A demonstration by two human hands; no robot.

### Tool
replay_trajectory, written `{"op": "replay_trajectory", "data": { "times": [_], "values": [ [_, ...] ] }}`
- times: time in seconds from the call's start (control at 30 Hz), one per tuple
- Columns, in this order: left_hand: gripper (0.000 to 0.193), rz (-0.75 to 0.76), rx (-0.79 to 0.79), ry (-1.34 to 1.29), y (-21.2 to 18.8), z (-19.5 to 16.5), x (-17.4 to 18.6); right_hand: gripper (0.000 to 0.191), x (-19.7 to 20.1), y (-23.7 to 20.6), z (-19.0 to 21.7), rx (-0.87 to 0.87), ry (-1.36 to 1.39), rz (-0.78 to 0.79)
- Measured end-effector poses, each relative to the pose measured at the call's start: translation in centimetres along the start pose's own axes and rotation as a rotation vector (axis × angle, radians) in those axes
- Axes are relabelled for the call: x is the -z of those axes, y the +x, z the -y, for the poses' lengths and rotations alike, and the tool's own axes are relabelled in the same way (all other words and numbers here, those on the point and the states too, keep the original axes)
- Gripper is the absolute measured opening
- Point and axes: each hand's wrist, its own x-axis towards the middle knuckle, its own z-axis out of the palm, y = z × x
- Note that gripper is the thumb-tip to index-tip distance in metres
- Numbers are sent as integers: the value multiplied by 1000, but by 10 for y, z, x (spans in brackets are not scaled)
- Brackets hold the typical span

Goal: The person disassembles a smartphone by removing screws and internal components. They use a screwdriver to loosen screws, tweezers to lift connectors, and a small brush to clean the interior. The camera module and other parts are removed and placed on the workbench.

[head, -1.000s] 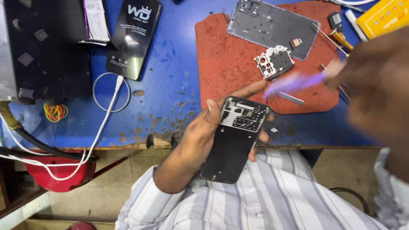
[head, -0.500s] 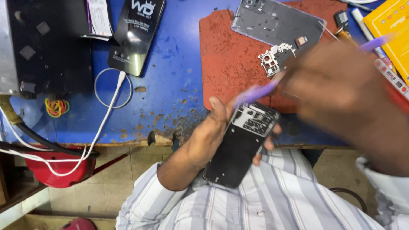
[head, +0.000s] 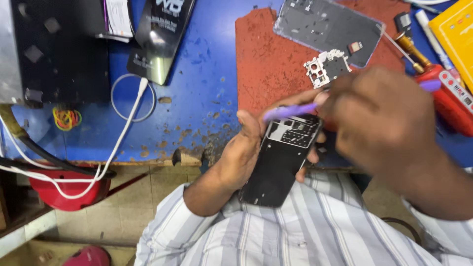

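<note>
At the front edge of the worn blue table [head: 197,88], the left hand [head: 246,148] has its fingers wrapped around an opened black phone [head: 281,162]. The right hand [head: 379,113], blurred, pinches a purple tool [head: 290,112] over the phone's top.

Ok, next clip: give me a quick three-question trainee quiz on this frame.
1. True or false: the left hand holds the opened phone above the bench edge.
2. What does the right hand hold? A) purple tool B) yellow screwdriver C) white cable
3. What colour is the mat under the loose back cover?

Key: 1 true; 2 A; 3 red-brown.
</note>
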Motion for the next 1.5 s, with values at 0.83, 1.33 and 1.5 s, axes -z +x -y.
{"op": "replay_trajectory", "data": {
  "times": [0.83, 1.33, 1.5],
  "values": [
    [66, 7, -155, -253, -6, 0, -3, 20, -75, -185, -173, -742, -254, 145],
    [93, 4, 75, 16, 1, 4, -14, 38, -21, -53, -7, -929, 1224, 261],
    [85, -15, -139, -7, -9, -10, 10, 32, -33, -57, -9, -930, 1597, -139]
  ]
}}
